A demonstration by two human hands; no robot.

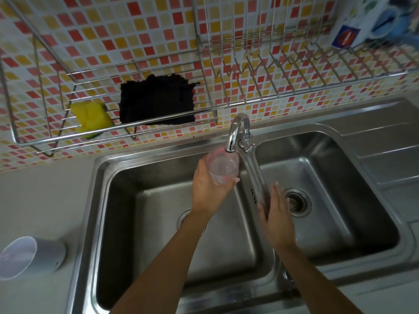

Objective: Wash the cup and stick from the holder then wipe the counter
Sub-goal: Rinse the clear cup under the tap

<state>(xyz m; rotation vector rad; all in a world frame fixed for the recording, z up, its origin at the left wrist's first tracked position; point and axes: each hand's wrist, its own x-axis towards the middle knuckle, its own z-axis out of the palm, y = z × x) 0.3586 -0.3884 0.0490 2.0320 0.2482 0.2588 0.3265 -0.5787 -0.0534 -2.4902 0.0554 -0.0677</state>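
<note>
My left fingers [229,181] clamp the cup [223,165] under the tap [235,132]; right fingers [275,193] apart, beside it. Wet, it could slip.

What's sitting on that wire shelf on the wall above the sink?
On the wire shelf lie a yellow sponge and, to its right, a dark cloth. Whatever might lie beneath the cloth is covered.
</note>
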